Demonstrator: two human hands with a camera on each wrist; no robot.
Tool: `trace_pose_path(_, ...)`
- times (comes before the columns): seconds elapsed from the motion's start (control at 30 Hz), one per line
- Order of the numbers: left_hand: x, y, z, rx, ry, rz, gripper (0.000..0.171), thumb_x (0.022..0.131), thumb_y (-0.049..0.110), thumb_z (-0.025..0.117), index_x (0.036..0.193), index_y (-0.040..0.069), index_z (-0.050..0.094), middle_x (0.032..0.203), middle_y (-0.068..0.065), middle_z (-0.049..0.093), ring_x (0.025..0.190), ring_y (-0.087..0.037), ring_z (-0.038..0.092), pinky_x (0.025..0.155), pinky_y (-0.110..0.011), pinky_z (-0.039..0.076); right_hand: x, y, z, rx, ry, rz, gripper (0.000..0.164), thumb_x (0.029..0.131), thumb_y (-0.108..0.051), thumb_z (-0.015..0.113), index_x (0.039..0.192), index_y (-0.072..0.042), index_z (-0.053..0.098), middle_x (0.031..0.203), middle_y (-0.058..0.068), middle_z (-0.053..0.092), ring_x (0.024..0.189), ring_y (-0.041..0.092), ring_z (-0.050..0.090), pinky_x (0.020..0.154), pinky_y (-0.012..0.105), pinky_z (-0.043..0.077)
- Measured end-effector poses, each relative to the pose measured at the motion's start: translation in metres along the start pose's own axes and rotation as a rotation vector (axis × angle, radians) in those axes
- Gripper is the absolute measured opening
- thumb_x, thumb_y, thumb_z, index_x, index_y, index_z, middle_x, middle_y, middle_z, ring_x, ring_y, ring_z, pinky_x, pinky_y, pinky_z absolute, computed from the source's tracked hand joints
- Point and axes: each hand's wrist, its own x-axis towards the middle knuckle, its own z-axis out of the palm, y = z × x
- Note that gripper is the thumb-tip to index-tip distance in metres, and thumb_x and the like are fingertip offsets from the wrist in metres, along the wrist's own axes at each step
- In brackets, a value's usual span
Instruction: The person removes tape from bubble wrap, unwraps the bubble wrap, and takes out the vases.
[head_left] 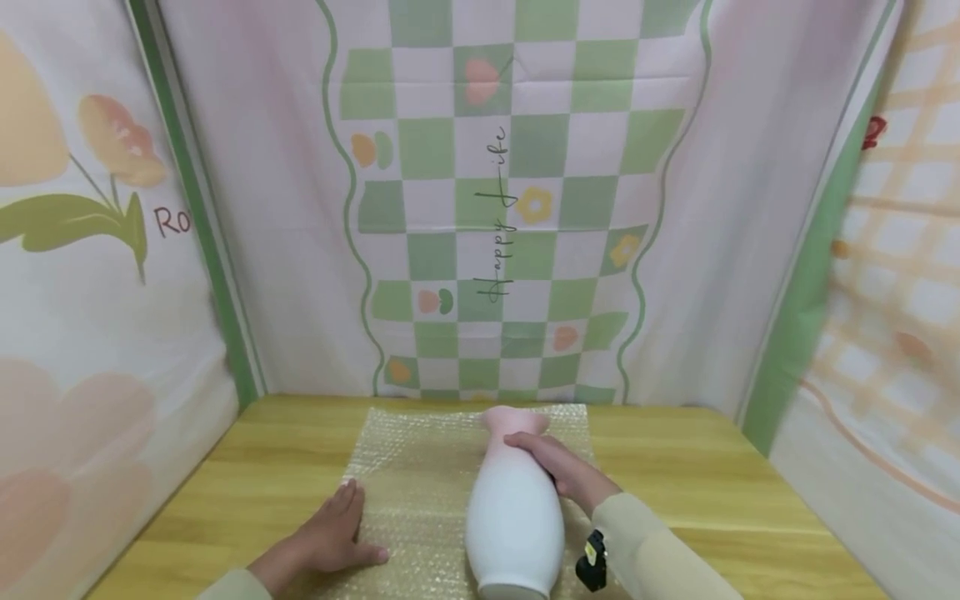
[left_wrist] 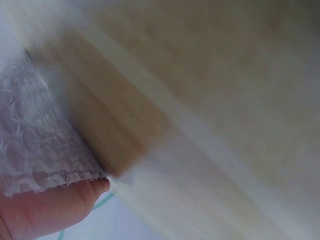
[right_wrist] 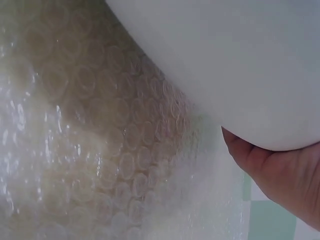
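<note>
A vase (head_left: pixel 514 521), white below and pale pink at its flared mouth, lies on its side on a sheet of clear bubble wrap (head_left: pixel 412 500), mouth towards the back. My right hand (head_left: pixel 566 467) grips its neck from the right, thumb over the top; the other fingers are hidden behind it. In the right wrist view the vase's white side (right_wrist: pixel 235 65) fills the upper right, over the bubble wrap (right_wrist: pixel 100 125). At the sheet's left edge my left hand (head_left: pixel 330 533) rests, fingers straight and thumb spread over the wrap. The left wrist view shows fingers (left_wrist: pixel 55 210) beside the wrap's edge (left_wrist: pixel 40 145).
The wooden table (head_left: pixel 697 475) extends past the wrap on both sides. A patterned fabric backdrop (head_left: pixel 487 208) rises behind it, with printed cloth (head_left: pixel 75 333) to the left and more to the right. A small black device (head_left: pixel 592 562) sits at the right sleeve.
</note>
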Motion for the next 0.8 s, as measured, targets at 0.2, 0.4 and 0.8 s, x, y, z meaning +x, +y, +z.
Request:
trace_pose_path(0.2,0.000,0.006,-0.002,0.026,0.013,-0.009,0.108,0.080,0.054,0.072,0.140,-0.023,0.025,0.147,-0.044,0.013,0.138,-0.054,0.014,0.111,-0.060,0.016,-0.003,-0.002,-0.005,0.010,0.045,-0.007,0.046,0.087,-0.038,0.064,0.109,0.003,0.060,0.091,0.011,0.067,0.081,0.024,0.066,0.073,0.040,0.055)
trace_pose_path(0.4,0.000,0.003,0.000,0.008,0.010,-0.005,0.109,0.080,0.055,0.072,0.139,-0.023,0.025,0.146,-0.044,0.014,0.137,-0.055,0.013,0.111,-0.061,0.015,-0.006,-0.007,-0.012,0.019,0.148,-0.042,0.041,0.086,-0.036,0.066,0.105,0.001,0.062,0.090,0.011,0.067,0.079,0.024,0.065,0.072,0.039,0.054)
trace_pose_path(0.8,0.001,0.000,0.002,0.007,-0.004,0.020,0.114,0.079,0.061,0.068,0.139,-0.025,0.022,0.145,-0.046,0.012,0.136,-0.057,0.012,0.109,-0.063,0.014,-0.021,-0.030,-0.040,0.031,0.330,-0.080,0.049,0.088,-0.038,0.065,0.110,0.004,0.055,0.091,0.011,0.066,0.077,0.020,0.065,0.071,0.036,0.055)
